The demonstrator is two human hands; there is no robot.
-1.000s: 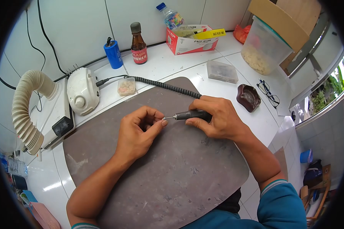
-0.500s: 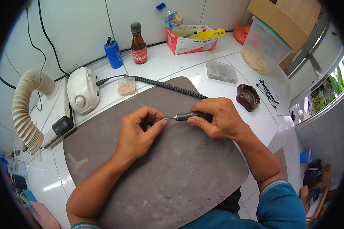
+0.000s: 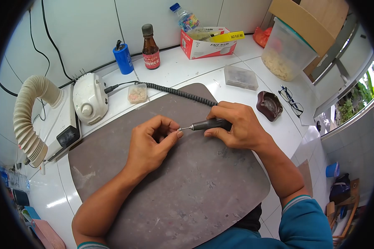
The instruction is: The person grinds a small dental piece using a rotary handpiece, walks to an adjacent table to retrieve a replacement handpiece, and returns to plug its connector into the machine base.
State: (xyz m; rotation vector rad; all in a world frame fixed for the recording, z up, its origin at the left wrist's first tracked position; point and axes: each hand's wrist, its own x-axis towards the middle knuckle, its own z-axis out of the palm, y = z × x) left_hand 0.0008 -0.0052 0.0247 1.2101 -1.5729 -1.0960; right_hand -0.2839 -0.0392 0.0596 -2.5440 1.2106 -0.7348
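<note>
My right hand (image 3: 239, 126) is wrapped round a black rotary handpiece (image 3: 207, 124), its thin metal bit pointing left. My left hand (image 3: 149, 141) pinches a tiny pale piece (image 3: 179, 129) between thumb and forefinger; its kind is too small to make out. The bit's tip meets or nearly meets that piece. Both hands are over a grey-brown mat (image 3: 187, 186). A coiled black cord (image 3: 178, 93) runs from behind the right hand toward a white control unit (image 3: 90, 99) at the left.
A ribbed hose (image 3: 33, 112) curves at the left. Along the back stand a blue cylinder (image 3: 123, 59), a brown bottle (image 3: 151, 47) and a face mask box (image 3: 207, 43). Small clear boxes, an ashtray (image 3: 269, 106), glasses (image 3: 291, 101) and a plastic tub (image 3: 287, 50) lie farther right.
My right hand has tilted slightly, its forefinger shifting up and left along the handpiece. The coiled cord's near end has moved a little left. My left hand stays nearly still.
</note>
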